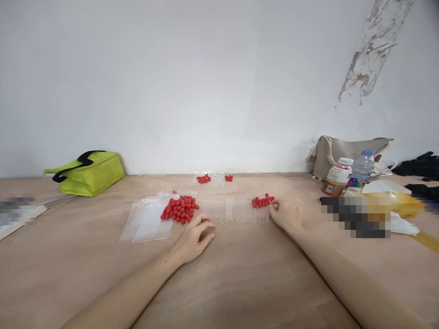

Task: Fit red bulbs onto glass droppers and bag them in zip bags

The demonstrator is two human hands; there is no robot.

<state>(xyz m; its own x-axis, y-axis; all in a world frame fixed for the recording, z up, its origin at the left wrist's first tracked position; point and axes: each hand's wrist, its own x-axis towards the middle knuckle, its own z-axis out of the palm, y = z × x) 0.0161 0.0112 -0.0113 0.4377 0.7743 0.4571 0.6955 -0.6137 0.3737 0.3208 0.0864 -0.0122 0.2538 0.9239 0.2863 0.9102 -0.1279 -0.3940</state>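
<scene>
While the left hand (194, 237) rests loosely open on the tabletop (240, 283) just before a row of clear tubes (233, 211), the right hand (286, 214) pinches red caps (262, 201) at that row's right end; bottle labels beyond are unreadable.

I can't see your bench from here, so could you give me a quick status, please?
Left hand open beside red caps pile. Right hand fingertips on capped droppers. Clear tubes row between hands, unobstructed.
</scene>
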